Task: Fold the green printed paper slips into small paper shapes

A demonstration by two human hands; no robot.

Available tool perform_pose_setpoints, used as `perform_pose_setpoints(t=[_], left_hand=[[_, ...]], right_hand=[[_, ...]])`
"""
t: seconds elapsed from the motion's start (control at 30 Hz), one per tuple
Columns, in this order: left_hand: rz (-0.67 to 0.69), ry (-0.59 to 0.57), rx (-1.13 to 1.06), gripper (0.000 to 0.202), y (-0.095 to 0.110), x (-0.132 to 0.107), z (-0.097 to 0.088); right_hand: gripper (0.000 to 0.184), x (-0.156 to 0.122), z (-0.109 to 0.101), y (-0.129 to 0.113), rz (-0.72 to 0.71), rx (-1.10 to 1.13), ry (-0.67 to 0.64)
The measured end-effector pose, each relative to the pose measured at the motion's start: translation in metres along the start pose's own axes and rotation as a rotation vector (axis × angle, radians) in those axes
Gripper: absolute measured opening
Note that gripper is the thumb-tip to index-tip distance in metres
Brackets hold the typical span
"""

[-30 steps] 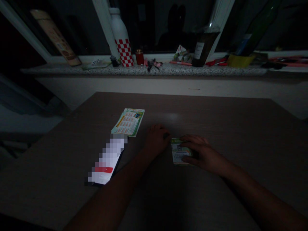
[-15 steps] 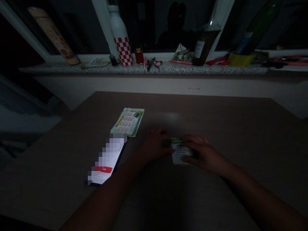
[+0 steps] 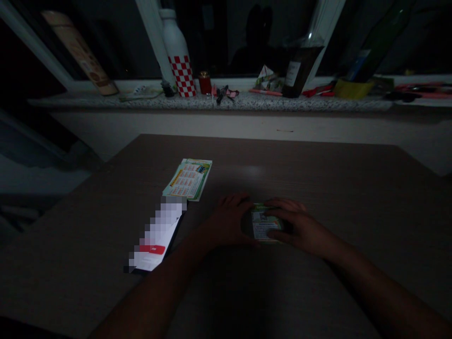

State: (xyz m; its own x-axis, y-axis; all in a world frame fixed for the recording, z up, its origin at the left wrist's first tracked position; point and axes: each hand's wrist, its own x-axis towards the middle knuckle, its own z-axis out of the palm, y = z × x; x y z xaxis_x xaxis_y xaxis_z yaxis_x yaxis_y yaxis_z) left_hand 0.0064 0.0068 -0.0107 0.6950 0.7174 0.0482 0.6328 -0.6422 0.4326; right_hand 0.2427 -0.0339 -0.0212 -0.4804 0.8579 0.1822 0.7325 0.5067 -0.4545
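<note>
A small printed card [image 3: 265, 228], green at the top with a picture and lines of text, lies on the table between my two hands. My right hand [image 3: 300, 226] holds it from the right, with thumb and index finger on its face and the other fingers by its top edge. At the card's left side is my left hand [image 3: 229, 221], open, its thumb apart from the fingers and reaching toward the lower left corner. Whether more cards lie beneath cannot be seen in the dim light.
A stack of printed cards [image 3: 189, 181] lies farther left, with a lit phone [image 3: 158, 235] just in front of it. Behind the table, a stone windowsill [image 3: 240, 100] carries a checkered bottle [image 3: 181, 70], a tan flask [image 3: 81, 54], a dark pouch [image 3: 298, 70] and small clutter.
The thumb of my left hand has swung down and away from its fingers, uncovering more of the card's left edge. My right hand and the card have stayed nearly still.
</note>
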Motion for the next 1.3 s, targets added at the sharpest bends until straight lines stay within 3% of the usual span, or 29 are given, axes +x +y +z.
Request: perform_pose_setpoints(t=[0.27, 0.43, 0.53, 0.63, 0.83, 1.0, 1.17, 1.3], left_hand=[[0.107, 0.033, -0.115, 0.072, 0.006, 0.002, -0.001], [0.134, 0.097, -0.169, 0.045, 0.005, 0.003, -0.001], [0.153, 0.111, -0.204, 0.039, 0.006, 0.004, -0.002], [0.146, 0.128, -0.217, 0.034, 0.008, 0.004, -0.003], [-0.025, 0.2, -0.222, 0.028, 0.015, 0.005, -0.004], [-0.085, 0.206, -0.373, 0.026, 0.023, 0.003, -0.002], [-0.142, 0.194, -0.54, 0.022, 0.031, 0.003, 0.002], [-0.238, 0.229, -0.847, 0.021, 0.031, 0.004, 0.004]], right_hand=[[0.064, -0.002, -0.004, -0.003, -0.032, 0.023, 0.011], [0.047, -0.002, -0.001, 0.001, -0.078, 0.091, 0.067], [0.025, -0.001, -0.001, -0.001, -0.123, 0.19, 0.109], [0.019, -0.001, -0.003, -0.006, -0.077, 0.276, 0.174], [0.018, -0.005, -0.001, -0.008, 0.112, 0.333, 0.351], [0.014, -0.003, 0.001, -0.01, 0.142, 0.357, 0.464], [0.013, -0.002, 0.004, -0.017, 0.153, 0.464, 0.462], [0.02, -0.003, 0.007, -0.021, 0.206, 0.552, 0.462]])
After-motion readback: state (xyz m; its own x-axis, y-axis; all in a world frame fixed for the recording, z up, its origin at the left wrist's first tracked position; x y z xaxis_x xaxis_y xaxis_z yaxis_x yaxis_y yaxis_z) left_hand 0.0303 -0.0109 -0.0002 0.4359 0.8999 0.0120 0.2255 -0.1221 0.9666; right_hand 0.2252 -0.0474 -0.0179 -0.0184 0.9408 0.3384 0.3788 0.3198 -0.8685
